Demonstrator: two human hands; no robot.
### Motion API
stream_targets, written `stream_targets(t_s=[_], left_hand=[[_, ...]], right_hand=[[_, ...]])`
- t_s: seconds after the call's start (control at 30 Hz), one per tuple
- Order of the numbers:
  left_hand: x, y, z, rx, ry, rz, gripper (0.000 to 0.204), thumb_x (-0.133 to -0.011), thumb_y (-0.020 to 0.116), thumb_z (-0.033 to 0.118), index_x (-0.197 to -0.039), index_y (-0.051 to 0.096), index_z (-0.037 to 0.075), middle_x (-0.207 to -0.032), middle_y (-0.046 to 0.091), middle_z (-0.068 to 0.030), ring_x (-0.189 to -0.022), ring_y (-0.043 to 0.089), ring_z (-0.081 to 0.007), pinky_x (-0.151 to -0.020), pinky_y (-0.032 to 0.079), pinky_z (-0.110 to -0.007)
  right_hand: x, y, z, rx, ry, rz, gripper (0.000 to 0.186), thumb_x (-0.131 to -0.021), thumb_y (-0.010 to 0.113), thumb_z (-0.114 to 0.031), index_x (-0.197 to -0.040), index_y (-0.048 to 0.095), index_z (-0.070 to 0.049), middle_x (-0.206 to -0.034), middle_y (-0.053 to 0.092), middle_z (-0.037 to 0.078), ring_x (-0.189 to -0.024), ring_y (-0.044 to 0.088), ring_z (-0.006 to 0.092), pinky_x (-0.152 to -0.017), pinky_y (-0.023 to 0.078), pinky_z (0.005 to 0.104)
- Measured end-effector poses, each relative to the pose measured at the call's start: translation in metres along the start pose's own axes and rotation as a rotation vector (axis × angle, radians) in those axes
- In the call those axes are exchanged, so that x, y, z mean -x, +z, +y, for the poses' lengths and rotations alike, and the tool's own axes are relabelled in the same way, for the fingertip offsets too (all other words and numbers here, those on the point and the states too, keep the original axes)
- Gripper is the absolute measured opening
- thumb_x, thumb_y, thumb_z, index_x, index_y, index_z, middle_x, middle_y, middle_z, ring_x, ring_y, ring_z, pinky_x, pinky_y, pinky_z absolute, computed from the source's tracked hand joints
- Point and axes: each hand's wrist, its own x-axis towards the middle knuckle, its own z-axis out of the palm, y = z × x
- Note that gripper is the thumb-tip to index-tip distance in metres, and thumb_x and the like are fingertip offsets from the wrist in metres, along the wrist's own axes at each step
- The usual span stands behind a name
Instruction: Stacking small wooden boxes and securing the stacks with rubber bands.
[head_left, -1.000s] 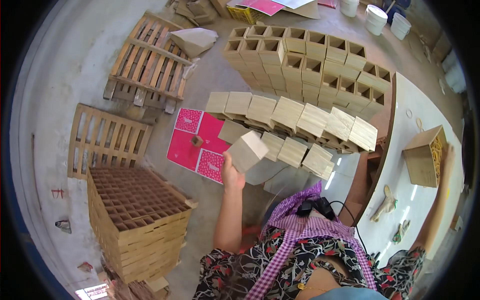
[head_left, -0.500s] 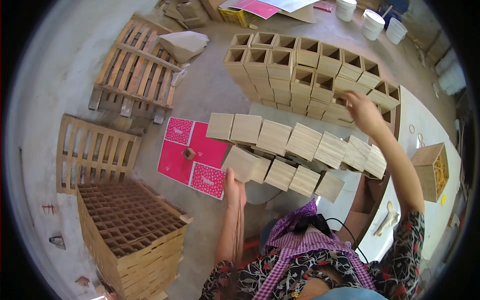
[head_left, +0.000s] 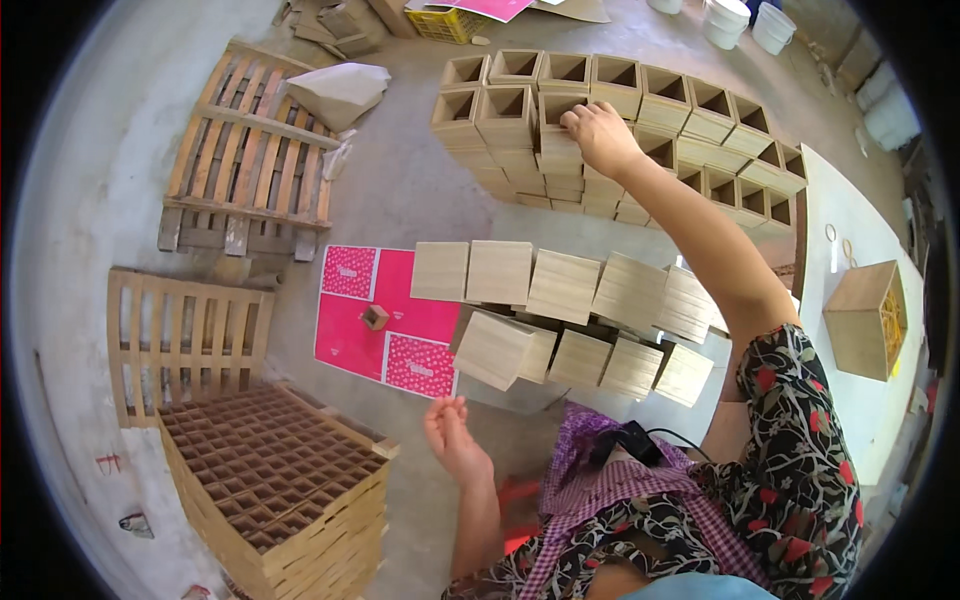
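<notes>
My right hand (head_left: 603, 138) reaches to the far stack and grips the near rim of an open-topped wooden box (head_left: 559, 150); its fingertips are inside the opening. My left hand (head_left: 455, 435) is held near the front edge of the pink printed sheet (head_left: 345, 325), its fingers loosely curled with nothing visible in them. To its upper right stands a pale wooden box (head_left: 490, 350) at the left end of the nearer row. Behind that row runs another row of boxes (head_left: 500, 270) with plain faces up. Both rows are on a grey table.
A small brown box (head_left: 375, 317) sits on the pink sheet. At right, a wooden box (head_left: 865, 320) holding yellow rubber bands stands on a white tabletop (head_left: 840, 220). A tall stack of divided trays (head_left: 270, 470) is at lower left; wooden pallets (head_left: 240, 150) are farther back.
My right hand has moved left along the far stack onto a box's rim. My left hand has let go of the left-end box and drawn back toward me. The view has shifted slightly.
</notes>
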Motion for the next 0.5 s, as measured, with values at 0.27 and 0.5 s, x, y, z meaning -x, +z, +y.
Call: stream_targets(t_s=[0.27, 0.5], left_hand=[[0.051, 0.076, 0.054, -0.282, 0.718, -0.511, 0.030, -0.091, 0.053, 0.020, -0.111, 0.049, -0.001, -0.113, 0.052, -0.0194, -0.106, 0.052, -0.0294, -0.094, 0.042, -0.038], [0.126, 0.156, 0.058, -0.405, 0.615, -1.462, 0.046, -0.089, 0.056, 0.040, -0.115, 0.054, 0.002, -0.102, 0.063, -0.0159, -0.093, 0.063, -0.0292, -0.082, 0.048, -0.037]], right_hand=[[0.165, -0.157, -0.026, -0.393, -0.269, 0.334, 0.027, -0.074, 0.056, 0.000, -0.101, 0.057, 0.000, -0.090, 0.056, 0.014, -0.084, 0.054, 0.0326, -0.074, 0.045, 0.0424], [0.350, -0.220, -0.065, -1.018, 0.165, 0.227, 0.013, -0.076, 0.057, 0.003, -0.089, 0.058, 0.002, -0.079, 0.061, 0.015, -0.071, 0.063, 0.0282, -0.064, 0.052, 0.0353]])
